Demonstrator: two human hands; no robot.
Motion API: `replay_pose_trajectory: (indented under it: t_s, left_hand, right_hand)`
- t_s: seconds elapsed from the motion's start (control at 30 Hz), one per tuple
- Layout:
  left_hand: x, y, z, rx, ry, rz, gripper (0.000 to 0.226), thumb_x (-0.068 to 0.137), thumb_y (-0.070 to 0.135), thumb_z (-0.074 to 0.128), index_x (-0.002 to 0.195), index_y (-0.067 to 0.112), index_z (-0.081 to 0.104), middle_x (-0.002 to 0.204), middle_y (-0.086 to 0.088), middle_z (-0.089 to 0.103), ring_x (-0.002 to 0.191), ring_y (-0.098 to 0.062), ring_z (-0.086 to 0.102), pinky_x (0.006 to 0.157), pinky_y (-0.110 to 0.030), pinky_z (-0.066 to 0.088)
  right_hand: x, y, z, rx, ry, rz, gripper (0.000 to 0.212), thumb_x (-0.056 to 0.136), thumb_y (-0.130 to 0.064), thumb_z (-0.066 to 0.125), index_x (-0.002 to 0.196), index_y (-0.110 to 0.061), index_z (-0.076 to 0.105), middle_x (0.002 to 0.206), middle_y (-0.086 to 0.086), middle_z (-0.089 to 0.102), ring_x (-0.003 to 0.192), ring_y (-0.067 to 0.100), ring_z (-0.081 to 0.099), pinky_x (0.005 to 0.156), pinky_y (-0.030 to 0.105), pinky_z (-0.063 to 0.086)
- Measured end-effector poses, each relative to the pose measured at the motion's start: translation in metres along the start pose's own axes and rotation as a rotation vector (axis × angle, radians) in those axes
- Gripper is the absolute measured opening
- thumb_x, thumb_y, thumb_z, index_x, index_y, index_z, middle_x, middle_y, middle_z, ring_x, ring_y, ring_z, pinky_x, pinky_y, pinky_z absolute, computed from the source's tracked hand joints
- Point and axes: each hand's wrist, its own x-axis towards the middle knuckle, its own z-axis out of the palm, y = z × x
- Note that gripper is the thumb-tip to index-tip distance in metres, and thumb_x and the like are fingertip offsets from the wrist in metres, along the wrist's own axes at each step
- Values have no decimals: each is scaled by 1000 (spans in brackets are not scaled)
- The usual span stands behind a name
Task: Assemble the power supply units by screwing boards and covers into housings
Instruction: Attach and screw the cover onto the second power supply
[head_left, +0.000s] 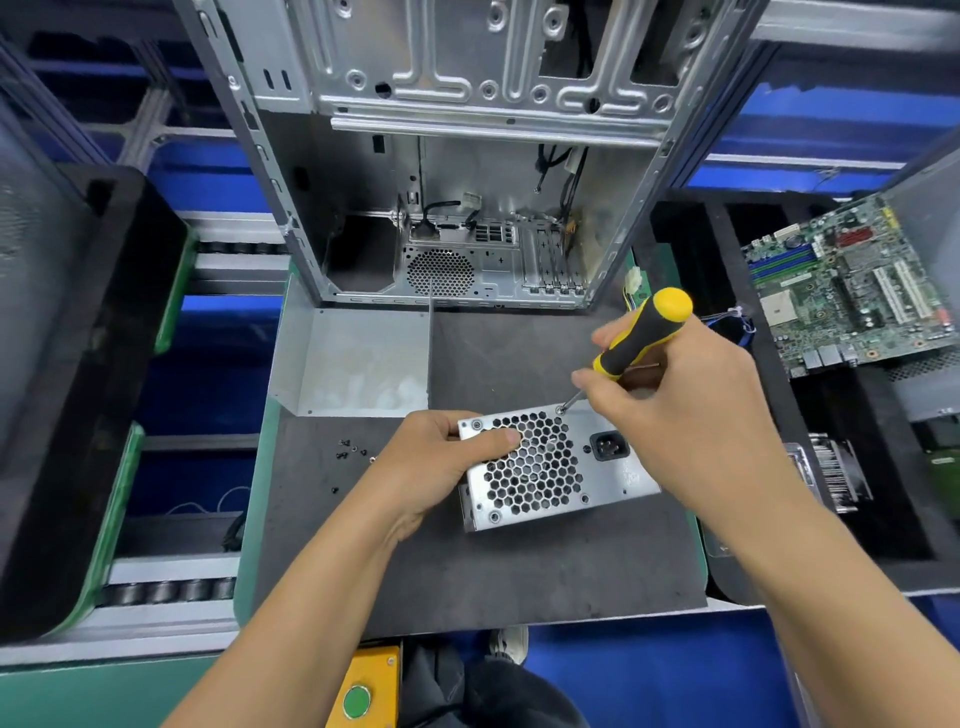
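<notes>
A silver power supply unit with a honeycomb grille and a black power socket lies on the dark mat. My left hand grips its left end, thumb lying across the grille. My right hand holds a black and yellow screwdriver, tilted, with its tip on a screw at the unit's far edge. A bent metal cover lies flat on the mat behind the unit. Several small black screws lie loose to the left of my left hand.
An open computer case stands upright at the back of the mat. A motherboard rests in a black tray at the right, with a heatsink below it. Black foam trays fill the left side. A yellow box with a green button sits at the front edge.
</notes>
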Motion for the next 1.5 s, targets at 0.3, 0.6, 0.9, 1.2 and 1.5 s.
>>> replay_pose_trajectory:
  t_s: [0.3,0.6,0.9,1.2,1.5]
  left_hand:
    - [0,1,0,3,-8,0,19,86,15,76,101,4,76,97,-14,77,95,-28,74,86,-32,59]
    - [0,1,-1,-24,-19,4,16,86,15,76,98,5,76,95,-13,77,87,-21,75,69,-21,56]
    - [0,2,0,-57,-20,32,16,85,13,76,97,2,76,95,-15,77,84,-20,75,67,-21,56]
    - [3,0,0,-48,-13,41,22,86,13,75,102,-2,74,96,-16,77,86,-22,75,68,-23,57]
    - [4,-4,-2,-70,-28,67,21,83,15,78,98,0,75,97,-17,76,91,-26,75,74,-27,59]
  right_hand:
    - [-3,-13,-8,-42,-26,-205,68,85,-23,75,137,-38,34,94,-1,61,78,13,61,78,21,51]
    - [35,-52,-58,-700,-371,-317,20,94,-31,60,108,-17,58,93,-1,48,89,25,49,82,40,45]
    - [57,-66,-56,-1019,-526,-220,47,99,-58,36,85,-15,51,73,3,35,78,33,46,70,38,40]
    - [56,-65,-54,-1205,-743,-576,49,98,-56,36,70,-17,43,70,0,41,68,30,53,60,34,41]
    - [61,-72,-53,-1263,-827,-880,25,102,-41,37,94,-18,41,79,1,44,76,30,55,62,36,45]
